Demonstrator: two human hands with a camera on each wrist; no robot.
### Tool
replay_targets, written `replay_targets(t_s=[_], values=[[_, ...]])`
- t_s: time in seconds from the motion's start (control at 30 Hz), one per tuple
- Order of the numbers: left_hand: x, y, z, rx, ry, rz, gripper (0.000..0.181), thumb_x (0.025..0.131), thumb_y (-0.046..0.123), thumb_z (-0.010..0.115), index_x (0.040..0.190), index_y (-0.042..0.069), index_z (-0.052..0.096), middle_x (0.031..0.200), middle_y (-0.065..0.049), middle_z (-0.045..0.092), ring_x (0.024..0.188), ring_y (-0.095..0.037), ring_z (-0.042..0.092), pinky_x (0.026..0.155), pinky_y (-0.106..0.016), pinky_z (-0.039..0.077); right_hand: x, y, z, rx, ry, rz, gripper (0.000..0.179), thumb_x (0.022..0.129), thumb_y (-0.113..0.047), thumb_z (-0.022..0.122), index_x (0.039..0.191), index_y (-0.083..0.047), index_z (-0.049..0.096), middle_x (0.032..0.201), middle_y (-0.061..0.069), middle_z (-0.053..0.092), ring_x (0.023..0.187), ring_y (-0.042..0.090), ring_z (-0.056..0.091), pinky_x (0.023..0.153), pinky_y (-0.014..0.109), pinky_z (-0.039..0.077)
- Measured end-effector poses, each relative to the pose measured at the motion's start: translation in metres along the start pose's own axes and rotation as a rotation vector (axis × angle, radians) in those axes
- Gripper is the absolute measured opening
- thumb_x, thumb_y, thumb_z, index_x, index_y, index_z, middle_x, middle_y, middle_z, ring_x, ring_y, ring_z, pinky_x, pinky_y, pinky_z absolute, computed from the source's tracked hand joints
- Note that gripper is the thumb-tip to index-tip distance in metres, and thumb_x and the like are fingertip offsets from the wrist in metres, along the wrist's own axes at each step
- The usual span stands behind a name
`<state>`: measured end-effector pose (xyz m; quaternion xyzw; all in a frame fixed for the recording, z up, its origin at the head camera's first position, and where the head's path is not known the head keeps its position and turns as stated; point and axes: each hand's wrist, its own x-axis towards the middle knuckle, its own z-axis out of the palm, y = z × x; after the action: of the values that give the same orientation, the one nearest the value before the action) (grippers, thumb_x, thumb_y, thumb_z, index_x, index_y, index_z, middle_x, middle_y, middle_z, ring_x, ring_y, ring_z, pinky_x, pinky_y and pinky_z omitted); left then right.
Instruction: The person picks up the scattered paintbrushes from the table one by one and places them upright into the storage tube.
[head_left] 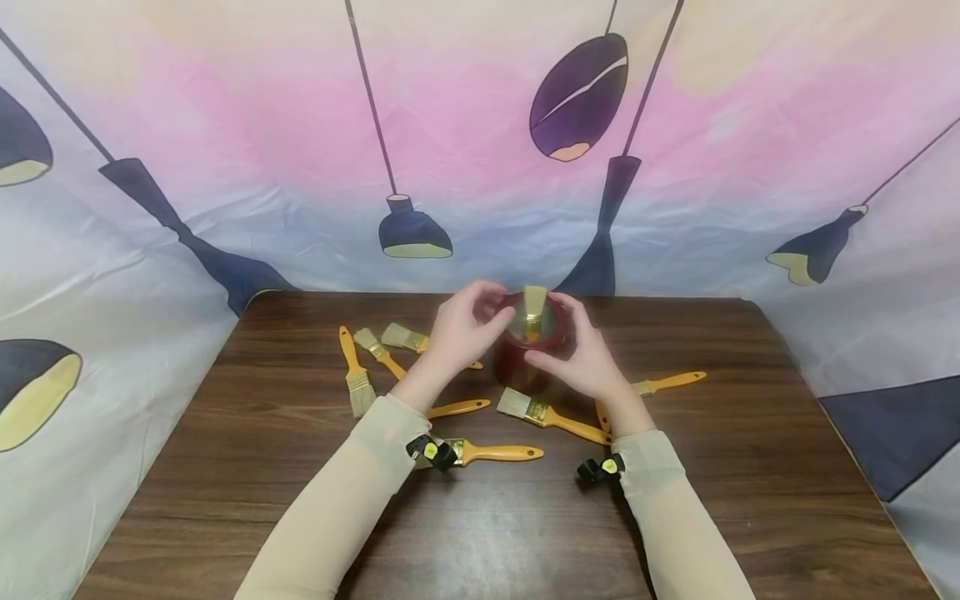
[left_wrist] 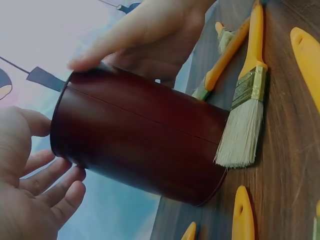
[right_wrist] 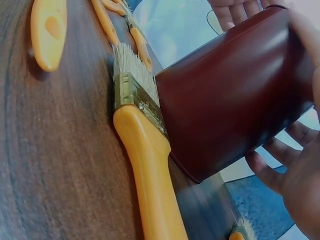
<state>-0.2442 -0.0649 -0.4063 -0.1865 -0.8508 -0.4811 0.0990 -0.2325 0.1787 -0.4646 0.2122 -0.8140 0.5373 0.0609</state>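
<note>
– Wood-grain table (head_left: 480, 533), painted-lamp cloth (head_left: 300, 100) behind. Where was the work?

– Far side of the table. Dark red cup (head_left: 516, 372) stood there upright, axis vertical, between both hands.

– Contents?

– One upright brush (head_left: 534, 312) stuck out, bristles up, near vertical, slightly off toward the rim. Handle end hidden by the cup wall.

– Hand states?

– Right hand (head_left: 583, 354) grasped the cup: thumb across the near face, fingers round the right side by the rim. Left hand (head_left: 467, 331) looked released: fingers loose and spread at the rim's left. Couldn't confirm whether its tips touched.

– So which was nearer?

– Right. Cup lay directly to that hand's left, palm facing it. Left had the cup to its right, looser fit. My call: the next move hinged on that, a vertical cylinder between two facing palms.

– Obstacles?

– Front brush (head_left: 553, 417) lay flat on the near side, bristles aimed at the cup's foot, handle running right toward the right wrist. Contact with the foot: couldn't tell. I judged it the likeliest snag if the cup slid nearer. Leftmost brush (head_left: 357, 379) was well apart.
</note>
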Motion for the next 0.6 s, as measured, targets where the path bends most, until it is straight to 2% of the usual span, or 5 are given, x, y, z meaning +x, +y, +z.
replay_targets(t_s=[0.13,0.23,0.37,0.5,0.6], values=[[-0.009,-0.003,-0.012,-0.021,-0.014,-0.001,0.038,0.103,0.025,0.075,0.136,0.006,0.069,0.126,-0.008,0.076,0.104,-0.023,0.074,0.093,-0.042,0.061,0.0,0.0,0.001,0.033,-0.002,-0.001,0.089,0.095,-0.013,0.086,0.167,-0.018,0.033,0.157,0.018,0.053,0.131,0.038,0.06,0.104,0.062,0.055],[-0.017,-0.012,-0.033,0.008,-0.029,-0.005,0.039,0.105,0.025,0.073,0.139,0.006,0.068,0.127,-0.008,0.075,0.105,-0.024,0.073,0.093,-0.043,0.061,0.0,-0.002,0.001,0.045,-0.004,0.018,0.088,0.095,-0.015,0.086,0.166,-0.019,0.034,0.157,0.017,0.053,0.133,0.037,0.059,0.105,0.061,0.054],[-0.027,-0.036,-0.078,0.101,-0.079,0.002,0.039,0.106,0.021,0.07,0.142,0.006,0.066,0.131,-0.01,0.074,0.109,-0.027,0.072,0.094,-0.048,0.061,0.0,-0.004,0.002,0.05,-0.009,0.029,0.088,0.095,-0.016,0.086,0.166,-0.02,0.035,0.158,0.016,0.052,0.135,0.037,0.059,0.108,0.06,0.054],[-0.038,-0.075,-0.128,0.219,-0.16,0.053,0.04,0.104,0.012,0.069,0.143,0.004,0.065,0.138,-0.014,0.071,0.115,-0.033,0.071,0.096,-0.056,0.06,0.0,-0.003,0.002,0.052,-0.007,0.027,0.088,0.094,-0.016,0.087,0.166,-0.02,0.035,0.158,0.016,0.052,0.133,0.037,0.061,0.107,0.06,0.055],[-0.049,-0.104,-0.162,0.323,-0.211,0.105,0.042,0.101,0.005,0.07,0.142,0.003,0.066,0.139,-0.016,0.071,0.1,-0.034,0.073,0.086,-0.055,0.061,0.0,-0.003,0.002,0.065,-0.011,0.022,0.088,0.094,-0.014,0.086,0.166,-0.019,0.035,0.158,0.017,0.052,0.131,0.038,0.063,0.106,0.059,0.055]])
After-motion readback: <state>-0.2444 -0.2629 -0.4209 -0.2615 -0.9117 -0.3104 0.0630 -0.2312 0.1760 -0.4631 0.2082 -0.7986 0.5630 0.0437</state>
